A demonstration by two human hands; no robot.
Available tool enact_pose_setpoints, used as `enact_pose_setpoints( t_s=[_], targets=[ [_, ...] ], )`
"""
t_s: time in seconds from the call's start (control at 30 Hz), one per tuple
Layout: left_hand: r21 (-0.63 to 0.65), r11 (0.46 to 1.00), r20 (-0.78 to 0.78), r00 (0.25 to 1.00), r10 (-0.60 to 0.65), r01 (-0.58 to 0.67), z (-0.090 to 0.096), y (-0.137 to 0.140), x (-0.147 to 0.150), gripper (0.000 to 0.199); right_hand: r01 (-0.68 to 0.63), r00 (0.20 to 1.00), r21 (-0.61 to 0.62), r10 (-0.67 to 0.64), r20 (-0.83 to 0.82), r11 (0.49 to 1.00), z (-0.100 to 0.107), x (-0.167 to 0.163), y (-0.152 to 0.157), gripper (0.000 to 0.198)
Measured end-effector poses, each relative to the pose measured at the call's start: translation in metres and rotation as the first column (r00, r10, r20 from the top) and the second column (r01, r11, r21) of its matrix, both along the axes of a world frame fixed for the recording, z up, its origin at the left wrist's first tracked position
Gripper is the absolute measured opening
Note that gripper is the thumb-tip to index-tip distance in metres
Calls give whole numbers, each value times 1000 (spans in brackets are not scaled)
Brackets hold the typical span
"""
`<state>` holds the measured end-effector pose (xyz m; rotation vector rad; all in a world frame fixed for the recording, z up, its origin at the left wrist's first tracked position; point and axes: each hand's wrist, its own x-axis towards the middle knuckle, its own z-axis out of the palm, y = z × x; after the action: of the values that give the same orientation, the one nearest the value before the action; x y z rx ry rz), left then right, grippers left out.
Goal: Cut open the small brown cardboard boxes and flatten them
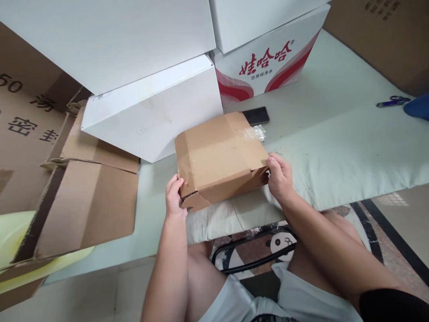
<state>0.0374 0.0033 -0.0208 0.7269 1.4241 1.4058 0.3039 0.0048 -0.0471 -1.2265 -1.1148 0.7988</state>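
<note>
A brown cardboard box [221, 150] rests on the pale green tablecloth near the table's front edge, tilted a little in the view. My left hand [174, 194] grips its front left corner, thumb on top. At the front right corner, my right hand [279, 174] pinches the cardboard between thumb and fingers. Clear tape [250, 134] shows on the top near the right edge. A small clear plastic piece [260, 133] lies just beyond that edge. The inside of the box is hidden.
Behind the box are stacked white cartons [161, 116] and a red-lettered carton [268, 67]. A black phone [256, 116] lies beside them. Large open cardboard boxes [90, 197] stand at left. Scissors [393, 102] and a blue object [417, 106] are at far right on the tablecloth [348, 138].
</note>
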Motion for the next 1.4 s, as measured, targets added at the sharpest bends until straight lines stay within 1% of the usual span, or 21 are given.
enact_pose_setpoints(
  t_s=[0.37,0.5,0.77,0.87,1.13,1.4],
  targets=[
    [8,1000,-45,999,-23,23,-6,-1,-1,31,-14,1000,-8,13,-9,1000,-1,-1,0,55],
    [-3,1000,-59,998,-21,20,-7,-1,1,29,-33,999,-18,33,-23,999,-3,-3,-1,52],
    [-39,999,-74,997,-9,6,-5,1,5,29,-41,998,-34,39,-46,999,-6,-4,-2,49],
    [-44,999,-81,997,-7,3,-4,0,4,30,-41,998,-31,39,-50,999,-7,-3,-1,49],
    [-64,998,-87,996,5,-11,-3,-1,5,26,-62,997,-5,61,-55,998,-4,-3,-1,53],
    [-75,997,-92,996,5,-12,0,-1,8,26,-71,996,-8,70,-63,997,-7,-3,-1,49]
  ],
)
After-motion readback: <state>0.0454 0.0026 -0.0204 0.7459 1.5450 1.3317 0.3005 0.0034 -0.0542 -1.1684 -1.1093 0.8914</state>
